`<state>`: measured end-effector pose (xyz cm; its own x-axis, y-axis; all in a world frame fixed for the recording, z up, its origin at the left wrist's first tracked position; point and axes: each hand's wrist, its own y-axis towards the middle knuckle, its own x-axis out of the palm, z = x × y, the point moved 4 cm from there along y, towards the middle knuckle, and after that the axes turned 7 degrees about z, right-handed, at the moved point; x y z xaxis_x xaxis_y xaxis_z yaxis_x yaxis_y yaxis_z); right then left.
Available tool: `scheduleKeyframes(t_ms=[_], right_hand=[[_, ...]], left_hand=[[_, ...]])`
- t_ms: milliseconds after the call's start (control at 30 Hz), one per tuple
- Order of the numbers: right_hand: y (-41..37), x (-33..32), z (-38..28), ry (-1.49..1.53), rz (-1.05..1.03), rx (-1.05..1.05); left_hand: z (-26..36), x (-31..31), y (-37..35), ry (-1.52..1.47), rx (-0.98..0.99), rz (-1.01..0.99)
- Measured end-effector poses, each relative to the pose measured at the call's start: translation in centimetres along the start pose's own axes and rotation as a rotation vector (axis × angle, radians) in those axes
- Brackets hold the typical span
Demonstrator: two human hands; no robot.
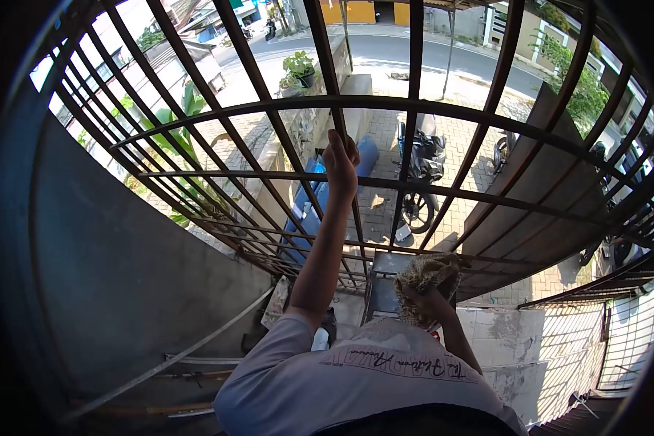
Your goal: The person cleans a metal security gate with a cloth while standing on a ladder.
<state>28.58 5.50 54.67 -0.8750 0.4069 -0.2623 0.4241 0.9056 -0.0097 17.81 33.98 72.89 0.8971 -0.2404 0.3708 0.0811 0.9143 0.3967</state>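
Note:
My left hand (341, 156) reaches up and forward, its fingers wrapped round a dark vertical metal bar (326, 54) between two horizontal rails of the grille. Lower down and to the right, close to my body, my right hand (426, 303) is closed on a tan, rough-textured cloth (430, 276). The cloth is bunched up and covers part of the fingers. Just behind it, a dark flat-topped surface (386, 283) stands near the foot of the bars.
Beyond the bars, a motorcycle (420, 171) is parked on paving, near a blue tarp-like cover (305, 211). A grey wall panel (123, 240) rises at left; a thin pole (174, 360) slants across it. A dark sheet panel (538, 189) stands at right.

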Motion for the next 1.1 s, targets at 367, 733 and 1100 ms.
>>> scheduleKeyframes(t_ms=[367, 733, 1100], right_hand=[[1.3, -6.8, -3.1, 0.004, -0.141, 0.082], [0.6, -20.7, -5.6, -0.719, -0.199, 0.27], [7.5, -28.4, -17.8, -0.333, 0.784, -0.733]], left_hand=[[0.5, 0.2, 0.4, 0.076, 0.031, 0.178], [0.6, 0.1, 1.0, 0.06, 0.064, 0.204], [1.1, 0.2, 1.2, 0.077, 0.096, 0.196]])
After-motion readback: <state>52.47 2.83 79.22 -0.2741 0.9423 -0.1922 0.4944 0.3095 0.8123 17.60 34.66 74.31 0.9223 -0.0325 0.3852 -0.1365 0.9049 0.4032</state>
